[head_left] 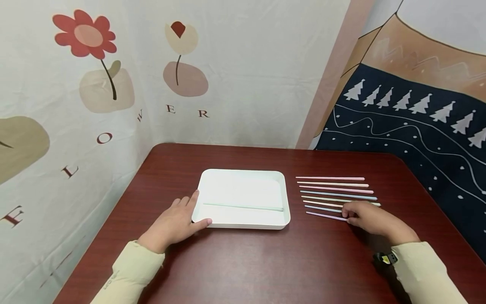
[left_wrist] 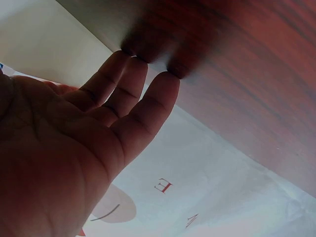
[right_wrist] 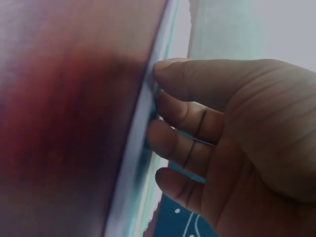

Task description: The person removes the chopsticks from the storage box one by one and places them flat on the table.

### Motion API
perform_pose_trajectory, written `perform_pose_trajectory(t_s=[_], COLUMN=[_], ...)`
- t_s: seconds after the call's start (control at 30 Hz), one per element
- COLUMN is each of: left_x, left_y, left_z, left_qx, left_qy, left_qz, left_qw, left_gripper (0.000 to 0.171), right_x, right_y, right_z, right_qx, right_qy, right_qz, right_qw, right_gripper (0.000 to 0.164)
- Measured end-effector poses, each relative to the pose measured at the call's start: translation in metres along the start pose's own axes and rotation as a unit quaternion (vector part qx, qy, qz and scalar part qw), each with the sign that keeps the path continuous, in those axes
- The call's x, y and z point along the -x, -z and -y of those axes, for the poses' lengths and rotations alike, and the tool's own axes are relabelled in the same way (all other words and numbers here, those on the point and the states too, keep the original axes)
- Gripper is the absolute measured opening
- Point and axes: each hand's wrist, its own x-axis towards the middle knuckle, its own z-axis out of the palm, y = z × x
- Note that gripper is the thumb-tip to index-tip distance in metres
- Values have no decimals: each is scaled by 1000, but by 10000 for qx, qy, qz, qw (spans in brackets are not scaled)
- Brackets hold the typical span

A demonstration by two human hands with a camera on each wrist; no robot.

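A white rectangular tray [head_left: 243, 185] lies on the table with one pale green chopstick [head_left: 243, 207] along its inside. My left hand [head_left: 172, 223] rests at its left side, index finger on the rim and thumb over the near edge. In the left wrist view the other fingers [left_wrist: 160, 94] reach down to the tabletop. Right of the tray, several pastel chopsticks [head_left: 334, 184] lie in a row. My right hand [head_left: 370, 217] pinches the nearest, lilac chopstick [head_left: 322, 215] between thumb and fingers, covering its right end. A pale blue chopstick [head_left: 320, 208] lies just behind it.
The dark red-brown table [head_left: 265, 261] has rounded far corners. Behind it hang a white cloth [head_left: 250, 76] with flowers and letters, and a dark blue cloth [head_left: 379, 122] with white trees. A black band [head_left: 385, 258] is on the right wrist.
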Motion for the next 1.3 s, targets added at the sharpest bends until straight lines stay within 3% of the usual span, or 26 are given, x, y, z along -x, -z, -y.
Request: perform_pose_trajectory(t_s=[0.27, 0.4, 0.53, 0.8, 1.1, 1.3], left_x=[0, 0, 0, 0, -2, -2], left_y=[0, 0, 0, 0, 1, 0], left_z=[0, -1, -1, 0, 0, -1], left_qx=[0, -35, -48, -51, -68, -74], left_qy=[10, 17, 35, 54, 78, 61], left_qz=[13, 21, 23, 25, 51, 70], left_qw=[10000, 10000, 10000, 10000, 9999, 9999], left_gripper=[114, 114, 112, 113, 113, 111], right_x=[-21, -46, -76, -130, -177, -200], right_y=[20, 25, 28, 22, 14, 3], right_z=[19, 34, 53, 98, 138, 156], right_qx=[-174, -227, -70, 57, 133, 194], right_qy=[-35, 102, 555, 1057, 1212, 1618], right_qz=[-67, -56, -53, 130, 621, 867], right_qw=[9998, 9997, 9984, 9943, 9906, 9828], right_gripper=[17, 13, 11, 10, 6, 6])
